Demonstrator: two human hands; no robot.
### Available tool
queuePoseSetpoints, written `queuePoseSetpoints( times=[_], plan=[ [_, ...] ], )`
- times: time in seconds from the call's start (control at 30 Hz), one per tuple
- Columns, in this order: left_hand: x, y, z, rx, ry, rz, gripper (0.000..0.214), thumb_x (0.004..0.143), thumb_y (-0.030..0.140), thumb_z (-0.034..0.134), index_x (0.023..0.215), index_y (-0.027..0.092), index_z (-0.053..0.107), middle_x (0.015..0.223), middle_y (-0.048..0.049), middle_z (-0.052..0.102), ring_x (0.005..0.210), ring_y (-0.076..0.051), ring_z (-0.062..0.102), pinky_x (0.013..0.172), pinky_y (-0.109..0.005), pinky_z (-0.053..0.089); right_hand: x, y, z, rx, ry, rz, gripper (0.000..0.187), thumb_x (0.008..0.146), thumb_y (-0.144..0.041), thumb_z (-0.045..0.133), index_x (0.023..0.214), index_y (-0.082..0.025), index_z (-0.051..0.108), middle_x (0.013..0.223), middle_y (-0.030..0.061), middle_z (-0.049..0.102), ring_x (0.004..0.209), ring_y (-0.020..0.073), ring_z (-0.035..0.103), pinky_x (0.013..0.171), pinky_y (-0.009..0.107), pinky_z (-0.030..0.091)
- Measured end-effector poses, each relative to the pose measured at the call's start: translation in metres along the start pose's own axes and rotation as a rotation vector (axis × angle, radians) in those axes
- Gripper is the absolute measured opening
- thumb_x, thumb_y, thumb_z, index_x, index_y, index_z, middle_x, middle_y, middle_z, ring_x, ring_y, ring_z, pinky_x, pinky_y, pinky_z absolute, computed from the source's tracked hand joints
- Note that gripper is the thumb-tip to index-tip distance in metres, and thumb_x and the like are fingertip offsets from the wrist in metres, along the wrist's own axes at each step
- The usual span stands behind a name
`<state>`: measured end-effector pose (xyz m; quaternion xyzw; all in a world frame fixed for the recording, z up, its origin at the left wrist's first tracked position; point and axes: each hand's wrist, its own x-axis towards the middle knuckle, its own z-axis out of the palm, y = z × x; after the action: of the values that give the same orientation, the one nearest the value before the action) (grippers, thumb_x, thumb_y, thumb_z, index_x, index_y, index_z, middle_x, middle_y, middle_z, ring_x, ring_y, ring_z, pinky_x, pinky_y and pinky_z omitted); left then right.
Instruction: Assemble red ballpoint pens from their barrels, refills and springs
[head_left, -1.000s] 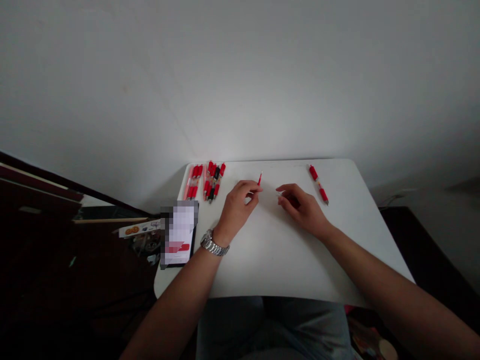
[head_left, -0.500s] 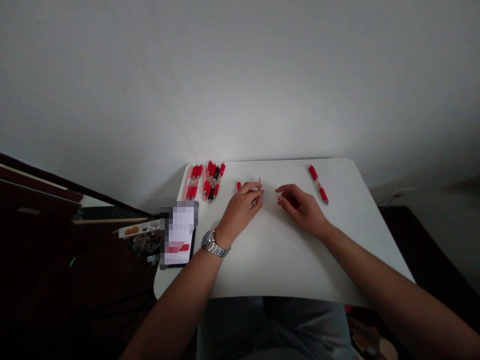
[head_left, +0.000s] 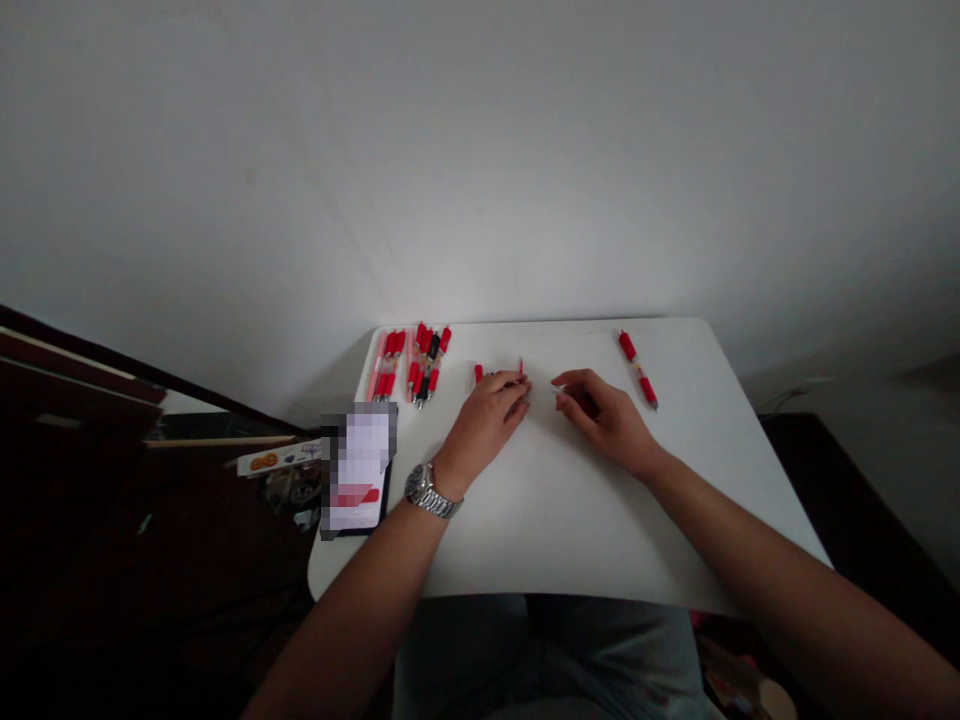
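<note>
A: Table [head_left: 570, 520]?
B: Plain white. Wall [head_left: 480, 180] pale grey, faint streaks.
A: Grouped pens [head_left: 444, 342]?
B: Mostly red, see-through middles, one black pen [head_left: 433, 347] among them. Pink sticks [head_left: 376, 364] too.
A: Lone pen [head_left: 637, 369]?
B: Red at both ends, pale middle with a yellow touch, silvery tip.
A: Small stuff?
B: Slim piece [head_left: 520, 365] at left hand [head_left: 491, 405], reddish. Small piece [head_left: 558, 389] at right hand [head_left: 600, 412], whitish. Barrel part [head_left: 478, 374], red.
A: Watch [head_left: 435, 500]?
B: Silver band, dark dial.
A: Phone [head_left: 352, 515]?
B: Black rim, pale lilac screen, blocky squares over it, red bar.
A: Rest?
B: Trousers [head_left: 480, 650] grey-blue. Paper strip [head_left: 279, 459] white, orange print.
</note>
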<state>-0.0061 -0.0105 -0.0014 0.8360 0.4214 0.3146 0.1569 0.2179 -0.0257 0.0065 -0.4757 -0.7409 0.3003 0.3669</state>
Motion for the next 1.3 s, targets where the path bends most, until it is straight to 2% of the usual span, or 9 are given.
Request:
queuePoseSetpoints(
  times=[0.2, 0.7, 1.03, 1.3],
  plan=[
    [0.001, 0.004, -0.004, -0.010, 0.001, -0.008, 0.018, 0.098, 0.018, 0.062, 0.114, 0.020, 0.070, 0.121, -0.0066, 0.067, 0.114, -0.020, 0.064, 0.106, -0.044, 0.055, 0.000, -0.001, 0.000, -0.008, -0.002, -0.003, 0.026, 0.100, -0.039, 0.056, 0.120, -0.022, 0.059, 0.089, 0.0039, 0.070, 0.069, 0.0151, 0.062, 0.064, 0.027, 0.048],
    [-0.001, 0.003, -0.004, 0.032, 0.030, -0.008, 0.020, 0.097, 0.017, 0.062, 0.116, 0.020, 0.070, 0.124, -0.0078, 0.065, 0.117, -0.022, 0.063, 0.109, -0.049, 0.052, 0.000, 0.000, -0.001, -0.022, 0.004, -0.010, 0.029, 0.101, -0.044, 0.054, 0.119, -0.023, 0.060, 0.091, 0.0058, 0.072, 0.075, 0.0179, 0.066, 0.065, 0.029, 0.051],
    [0.000, 0.006, -0.006, -0.005, 0.086, -0.029, 0.023, 0.098, 0.017, 0.062, 0.120, 0.020, 0.068, 0.120, -0.0073, 0.064, 0.116, -0.021, 0.062, 0.109, -0.042, 0.051, 0.001, -0.003, -0.001, -0.018, 0.008, -0.012, 0.027, 0.100, -0.041, 0.055, 0.119, -0.022, 0.059, 0.089, 0.0042, 0.070, 0.068, 0.0151, 0.061, 0.063, 0.028, 0.050],
    [0.001, 0.016, -0.012, -0.119, 0.156, -0.055, 0.021, 0.099, 0.017, 0.060, 0.119, 0.020, 0.064, 0.110, -0.0054, 0.067, 0.095, -0.016, 0.066, 0.093, -0.035, 0.057, 0.000, 0.001, 0.000, -0.032, 0.012, -0.028, 0.027, 0.099, -0.044, 0.056, 0.116, -0.022, 0.058, 0.088, 0.0045, 0.071, 0.067, 0.0154, 0.062, 0.062, 0.028, 0.050]
  ],
)
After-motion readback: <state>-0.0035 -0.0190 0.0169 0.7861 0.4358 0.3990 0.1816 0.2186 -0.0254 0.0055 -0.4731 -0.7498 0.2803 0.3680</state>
